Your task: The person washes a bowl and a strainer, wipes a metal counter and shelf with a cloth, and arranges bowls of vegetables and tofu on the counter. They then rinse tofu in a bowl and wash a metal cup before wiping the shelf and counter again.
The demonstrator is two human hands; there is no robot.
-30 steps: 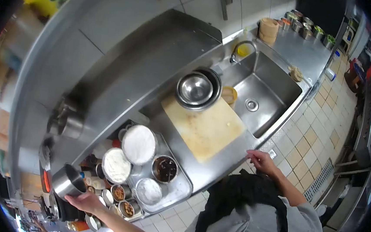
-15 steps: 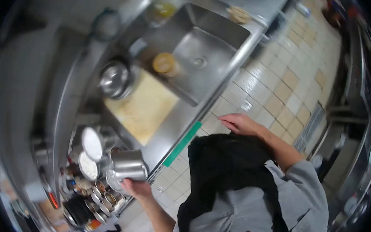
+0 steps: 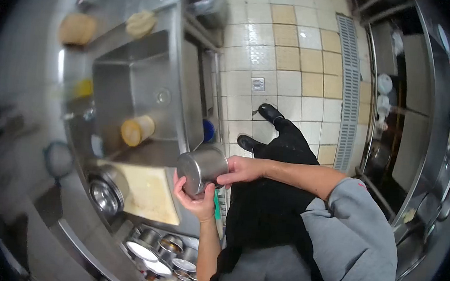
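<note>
A stainless-steel cylindrical pot (image 3: pixel 205 165) lies tilted on its side in front of my body, a round end facing left. My left hand (image 3: pixel 197 201) is wrapped around its lower side near that end, fingers spread on the metal. At the opposite end, my right hand (image 3: pixel 241 171) grips the pot by its edge, thumb along the side. The inside of the pot is hidden. Left of the hands, a cream cutting board (image 3: pixel 149 195) rests beside the sink, with stacked metal bowls (image 3: pixel 107 192) at its far side.
The steel sink (image 3: pixel 115 74) contains a yellow-lidded container (image 3: pixel 138 130). Several metal pots and white-topped containers (image 3: pixel 142 251) crowd the lower left. A strainer (image 3: pixel 58 160) hangs at the left. Tiled floor (image 3: pixel 294 66) with a drain grate (image 3: pixel 347 92) runs behind a shelf unit's (image 3: pixel 391 111) near side.
The pot has moved from among the containers at the lower left to in front of my body. My right hand, empty before, has joined the left on it. The view has turned right.
</note>
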